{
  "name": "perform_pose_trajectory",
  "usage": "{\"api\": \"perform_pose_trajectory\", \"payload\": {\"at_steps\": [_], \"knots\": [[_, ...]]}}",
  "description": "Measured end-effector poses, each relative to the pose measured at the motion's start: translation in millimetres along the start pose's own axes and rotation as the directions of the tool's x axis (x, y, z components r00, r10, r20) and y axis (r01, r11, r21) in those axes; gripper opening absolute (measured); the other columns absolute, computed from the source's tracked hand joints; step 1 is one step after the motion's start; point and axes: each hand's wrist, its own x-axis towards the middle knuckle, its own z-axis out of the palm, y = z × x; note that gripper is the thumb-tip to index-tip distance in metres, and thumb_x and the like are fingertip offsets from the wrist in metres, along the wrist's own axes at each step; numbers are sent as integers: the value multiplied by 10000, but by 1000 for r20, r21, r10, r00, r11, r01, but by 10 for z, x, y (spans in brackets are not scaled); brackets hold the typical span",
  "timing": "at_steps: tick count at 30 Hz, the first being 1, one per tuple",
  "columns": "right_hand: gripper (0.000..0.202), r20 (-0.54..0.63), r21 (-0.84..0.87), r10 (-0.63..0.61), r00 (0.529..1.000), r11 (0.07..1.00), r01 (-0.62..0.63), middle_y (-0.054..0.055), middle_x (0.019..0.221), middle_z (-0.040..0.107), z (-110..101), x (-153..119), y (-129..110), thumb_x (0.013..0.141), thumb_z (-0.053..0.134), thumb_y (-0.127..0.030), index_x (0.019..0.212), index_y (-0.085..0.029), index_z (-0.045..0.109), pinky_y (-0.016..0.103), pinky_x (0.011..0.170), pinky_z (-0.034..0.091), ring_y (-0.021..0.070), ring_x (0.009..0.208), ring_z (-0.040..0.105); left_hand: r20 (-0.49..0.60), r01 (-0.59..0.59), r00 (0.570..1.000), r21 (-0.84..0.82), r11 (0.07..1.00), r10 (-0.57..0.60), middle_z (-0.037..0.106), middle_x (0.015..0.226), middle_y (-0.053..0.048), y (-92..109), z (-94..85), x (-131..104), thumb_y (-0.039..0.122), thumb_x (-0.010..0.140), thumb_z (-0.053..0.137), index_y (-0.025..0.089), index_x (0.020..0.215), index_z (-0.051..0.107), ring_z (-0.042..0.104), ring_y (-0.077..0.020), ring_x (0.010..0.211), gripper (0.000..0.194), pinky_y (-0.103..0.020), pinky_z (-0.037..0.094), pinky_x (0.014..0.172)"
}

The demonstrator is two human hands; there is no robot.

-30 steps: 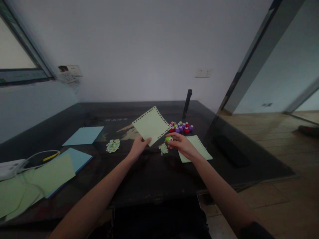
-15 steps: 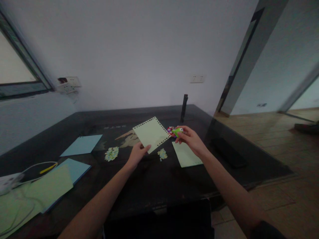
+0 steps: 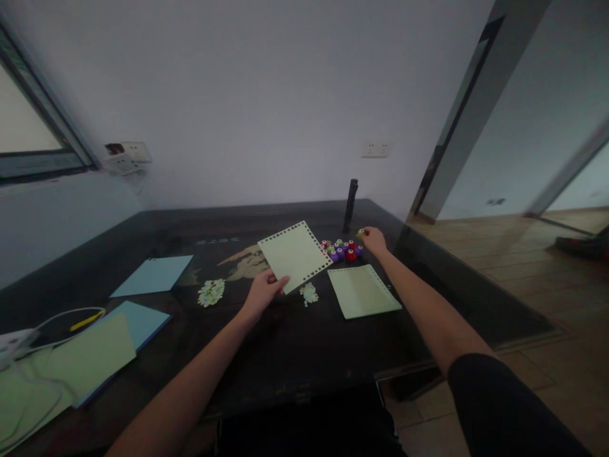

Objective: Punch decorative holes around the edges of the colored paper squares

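Note:
My left hand grips the near left edge of a pale green sheet, holding it tilted above the table. Small dark marks that look like punched holes line its far and right edges. My right hand pinches a small green piece with a white, eye-like spot, mostly hidden by the fingers. Just left of that hand, a cluster of similar red, purple and green eye-spotted pieces sits on the table, partly behind the sheet's right corner. A second pale green sheet lies below the cluster.
Two piles of small pale bits lie on the dark table, a larger pile and a smaller pile. Blue sheets, green sheets and a white cable occupy the left. A black stick-like object stands upright near the back.
My right hand has moved right, away from the sheet's corner, with a green piece between its fingers, uncovering the cluster and the lower sheet. The left hand and its sheet have shifted slightly right.

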Motion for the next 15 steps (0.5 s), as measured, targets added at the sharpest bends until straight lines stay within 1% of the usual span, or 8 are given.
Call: {"api": "perform_pose_trajectory", "payload": {"at_steps": [3,7,11,15], "knots": [[247,7,-98,68,998,993,-67,161,1022,669,124,-16,73,700,623,-206,930,-144,689,341,842,423,269,1005,592,8,-2,1000,6,1000,2,612,586,-2,14,12,-11,386,646,688,113,813,646,508,-110,484,323,-225,372,490],[272,30,-185,124,992,976,-116,188,1019,667,190,-1,111,708,605,-194,961,-136,688,344,826,437,278,1001,606,30,-8,1000,17,1000,8,584,547,10,20,28,-6,405,654,667,122,806,633,506,-119,481,323,-226,354,481],[224,67,-221,130,989,969,-112,199,978,676,187,26,82,692,620,-175,889,-108,701,321,814,447,272,985,619,62,-25,998,49,998,22,576,537,5,0,42,-5,415,656,652,132,746,611,503,-125,472,300,-235,362,483],[177,102,-218,107,989,972,-83,197,927,687,139,31,48,676,654,-184,823,-98,705,318,797,459,282,958,633,118,-67,992,112,992,53,571,539,2,-12,47,-23,398,702,616,120,760,613,510,-127,487,284,-242,385,505]]}}
